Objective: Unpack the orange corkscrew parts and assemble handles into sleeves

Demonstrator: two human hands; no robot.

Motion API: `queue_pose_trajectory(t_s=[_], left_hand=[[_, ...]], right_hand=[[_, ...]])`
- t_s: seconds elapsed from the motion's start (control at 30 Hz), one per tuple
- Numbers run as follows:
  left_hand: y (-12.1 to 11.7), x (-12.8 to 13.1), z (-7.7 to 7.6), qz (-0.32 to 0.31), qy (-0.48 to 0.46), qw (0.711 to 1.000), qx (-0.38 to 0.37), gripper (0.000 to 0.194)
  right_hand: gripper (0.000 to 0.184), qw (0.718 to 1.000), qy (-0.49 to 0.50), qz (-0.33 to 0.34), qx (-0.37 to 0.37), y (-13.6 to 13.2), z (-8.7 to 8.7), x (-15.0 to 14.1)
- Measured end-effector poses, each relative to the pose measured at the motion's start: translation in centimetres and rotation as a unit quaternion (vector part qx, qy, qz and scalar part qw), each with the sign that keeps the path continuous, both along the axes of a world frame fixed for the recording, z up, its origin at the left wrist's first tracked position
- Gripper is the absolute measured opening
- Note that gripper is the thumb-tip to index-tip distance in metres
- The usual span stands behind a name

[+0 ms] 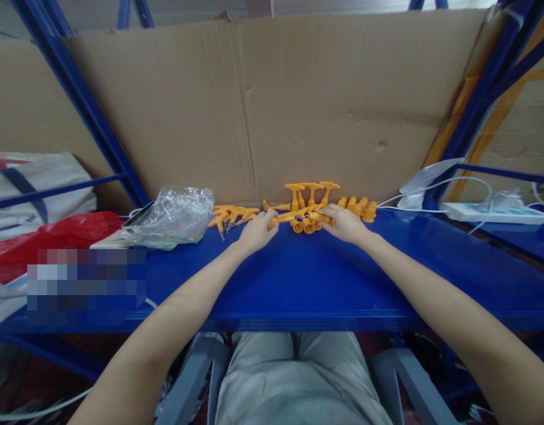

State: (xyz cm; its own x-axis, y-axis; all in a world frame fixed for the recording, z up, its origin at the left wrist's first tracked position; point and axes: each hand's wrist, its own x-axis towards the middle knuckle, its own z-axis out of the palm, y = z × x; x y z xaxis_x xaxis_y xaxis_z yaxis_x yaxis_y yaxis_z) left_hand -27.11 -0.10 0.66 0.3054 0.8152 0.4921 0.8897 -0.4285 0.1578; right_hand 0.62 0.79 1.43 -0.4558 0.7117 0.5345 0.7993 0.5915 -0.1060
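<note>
My left hand (257, 231) is closed with its fingertips on an orange plastic corkscrew part (274, 224). On the other side of the group, my right hand (346, 224) curls over another orange plastic part (319, 218); its far end is hidden by the fingers. Between and behind the hands stand T-shaped orange pieces (313, 192), with round cup-like ends (308, 226) facing me below them. Left of my left hand lies a pile of orange corkscrews (230, 215) with metal spirals. Short orange pieces (357, 206) stand in a row beyond my right hand.
The blue shelf (293, 277) runs across in front of me, with a cardboard sheet (307, 100) behind. Clear plastic bags (178, 215) and a red bag (63, 239) lie left. A white power strip (497, 213) with cables sits right. Blue posts (90, 112) flank the shelf.
</note>
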Motion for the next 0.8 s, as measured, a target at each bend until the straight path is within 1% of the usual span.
queue_pose_trajectory(t_s=[0.1, 0.23, 0.43, 0.53, 0.6, 0.8], left_hand=[[0.0, 0.1, -0.1, -0.004, -0.002, 1.0, -0.001, 0.025], [-0.4, 0.6, 0.0, -0.01, 0.006, 1.0, 0.006, 0.026], [-1.7, 1.5, 0.5, -0.004, 0.03, 0.999, 0.034, 0.028], [-1.8, 1.5, 0.5, 0.003, 0.031, 0.998, 0.048, 0.027], [-1.4, 1.2, 0.2, -0.012, 0.017, 0.998, 0.059, 0.025], [0.2, 0.4, -0.7, -0.107, -0.044, 0.988, 0.102, 0.019]], right_hand=[[0.035, 1.0, 0.011, 0.019, 0.022, 0.4, -0.5, 0.0], [0.036, 0.997, 0.03, 0.06, 0.046, 0.6, -1.1, -0.4], [0.037, 0.987, 0.065, 0.139, 0.052, 0.4, -1.8, -1.6], [0.039, 0.982, 0.087, 0.16, 0.057, 0.4, -2.0, -1.9], [0.038, 0.979, 0.1, 0.165, 0.058, 0.4, -2.0, -1.9], [0.036, 0.979, 0.106, 0.166, 0.044, 0.5, -2.1, -1.9]])
